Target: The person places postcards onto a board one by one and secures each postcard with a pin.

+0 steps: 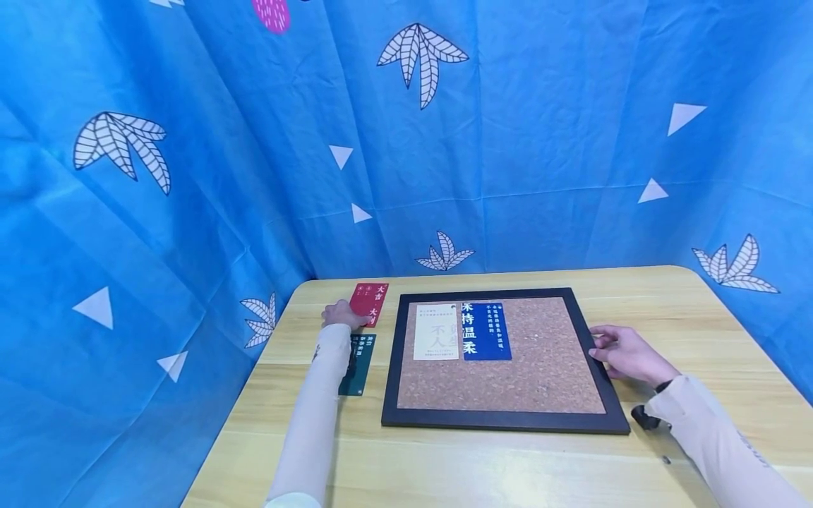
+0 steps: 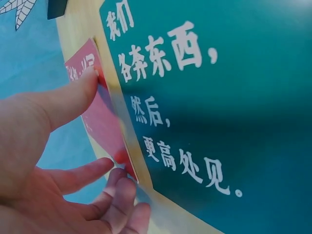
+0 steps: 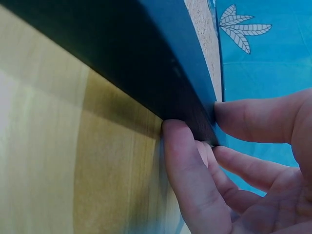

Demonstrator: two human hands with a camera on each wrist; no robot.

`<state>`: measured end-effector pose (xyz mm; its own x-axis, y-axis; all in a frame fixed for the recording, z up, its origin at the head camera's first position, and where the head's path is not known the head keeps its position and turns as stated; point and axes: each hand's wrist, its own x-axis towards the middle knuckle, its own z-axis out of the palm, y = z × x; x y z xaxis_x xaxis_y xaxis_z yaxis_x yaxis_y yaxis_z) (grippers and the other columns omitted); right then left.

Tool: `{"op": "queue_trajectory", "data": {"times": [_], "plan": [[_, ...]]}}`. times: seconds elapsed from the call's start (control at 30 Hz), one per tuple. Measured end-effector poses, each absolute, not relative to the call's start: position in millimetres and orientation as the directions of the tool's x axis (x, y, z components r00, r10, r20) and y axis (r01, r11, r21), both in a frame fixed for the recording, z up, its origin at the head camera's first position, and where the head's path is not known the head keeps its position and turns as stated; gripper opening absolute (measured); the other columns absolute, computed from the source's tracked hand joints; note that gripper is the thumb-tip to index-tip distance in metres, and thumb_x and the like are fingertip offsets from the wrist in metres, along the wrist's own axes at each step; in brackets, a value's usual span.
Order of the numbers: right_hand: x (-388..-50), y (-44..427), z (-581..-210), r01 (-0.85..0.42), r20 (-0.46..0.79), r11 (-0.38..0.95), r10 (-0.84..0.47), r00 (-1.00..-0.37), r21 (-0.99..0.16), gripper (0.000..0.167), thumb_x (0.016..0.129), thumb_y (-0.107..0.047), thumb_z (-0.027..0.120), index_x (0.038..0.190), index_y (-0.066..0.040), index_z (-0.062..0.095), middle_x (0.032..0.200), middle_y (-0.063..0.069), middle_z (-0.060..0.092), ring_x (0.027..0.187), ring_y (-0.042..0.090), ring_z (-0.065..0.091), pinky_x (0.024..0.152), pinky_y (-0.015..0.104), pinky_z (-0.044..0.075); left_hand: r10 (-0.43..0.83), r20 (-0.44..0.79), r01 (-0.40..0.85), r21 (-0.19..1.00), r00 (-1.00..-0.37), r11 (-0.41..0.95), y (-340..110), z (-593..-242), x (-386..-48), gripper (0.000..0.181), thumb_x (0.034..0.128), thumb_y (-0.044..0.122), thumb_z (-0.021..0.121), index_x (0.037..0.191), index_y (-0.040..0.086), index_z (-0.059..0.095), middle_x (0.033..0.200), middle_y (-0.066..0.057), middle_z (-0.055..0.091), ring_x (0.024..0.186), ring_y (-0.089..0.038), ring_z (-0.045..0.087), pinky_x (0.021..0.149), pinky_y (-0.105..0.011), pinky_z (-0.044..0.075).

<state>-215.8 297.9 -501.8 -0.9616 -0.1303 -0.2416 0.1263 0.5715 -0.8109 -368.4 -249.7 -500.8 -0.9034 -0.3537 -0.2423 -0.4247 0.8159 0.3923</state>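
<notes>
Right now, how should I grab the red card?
I'd probably pinch the red card by its left edge with the left hand, coming from the left. It's thin, the green card sits close at its near edge, and the black frame is on its right.

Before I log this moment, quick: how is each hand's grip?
Left hand: holding the red card between thumb and fingers.
Right hand: holding the black frame by its right edge.

At left, a red card (image 1: 371, 303) and a green card (image 1: 360, 367) are lettered in white; the speckled brown corkboard (image 1: 502, 388) is bordered in black.
</notes>
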Motion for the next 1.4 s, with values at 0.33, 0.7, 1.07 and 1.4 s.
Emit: {"op": "queue_trajectory", "data": {"times": [0.33, 0.7, 1.07, 1.4], "plan": [[-215.1, 299.2, -505.8, 0.136, -0.25, 0.571, -0.126, -0.96, -0.809, 0.057, 0.103, -0.007, 0.056, 0.15, 0.015, 0.034, 0.119, 0.024, 0.054, 0.077, 0.017, 0.057, 0.057, 0.03, 0.052, -0.391, -0.292, -0.486, 0.449, -0.873, 0.75, -254.0, -500.3, -363.9, 0.079, 0.0813, 0.036, 0.085, 0.14, -0.001, 0.047, 0.129, -0.025, 0.054, 0.122, -0.04, 0.05, 0.104, -0.055, 0.049], [-215.8, 301.4, -508.4, 0.138, -0.252, 0.58, -0.121, -0.96, -0.803, 0.057, 0.103, -0.008, 0.056, 0.151, 0.014, 0.033, 0.119, 0.025, 0.053, 0.081, 0.019, 0.057, 0.059, 0.03, 0.053, -0.36, -0.347, -0.5, 0.57, -0.866, 0.652, -264.5, -498.7, -355.4, 0.086, 0.0774, 0.036, 0.088, 0.143, 0.005, 0.042, 0.134, -0.02, 0.053, 0.123, -0.04, 0.053, 0.106, -0.055, 0.052], [-217.1, 301.5, -507.7, 0.126, -0.242, 0.58, -0.125, -0.962, -0.805, 0.056, 0.104, -0.008, 0.056, 0.15, 0.014, 0.034, 0.119, 0.024, 0.054, 0.082, 0.019, 0.058, 0.058, 0.03, 0.053, -0.314, -0.372, -0.486, 0.654, -0.874, 0.58, -286.5, -499.8, -358.3, 0.068, 0.0917, 0.036, 0.076, 0.142, 0.0, 0.047, 0.136, -0.023, 0.059, 0.12, -0.04, 0.058, 0.106, -0.056, 0.051], [-217.1, 300.8, -504.6, 0.12, -0.237, 0.582, -0.129, -0.963, -0.804, 0.057, 0.103, -0.009, 0.057, 0.15, 0.015, 0.035, 0.118, 0.023, 0.055, 0.084, 0.018, 0.059, 0.059, 0.03, 0.053, -0.249, -0.409, -0.479, 0.744, -0.878, 0.466, -299.8, -498.9, -360.6, 0.053, 0.1015, 0.021, 0.06, 0.149, 0.001, 0.046, 0.141, -0.024, 0.059, 0.118, -0.039, 0.062, 0.108, -0.053, 0.051]]}}
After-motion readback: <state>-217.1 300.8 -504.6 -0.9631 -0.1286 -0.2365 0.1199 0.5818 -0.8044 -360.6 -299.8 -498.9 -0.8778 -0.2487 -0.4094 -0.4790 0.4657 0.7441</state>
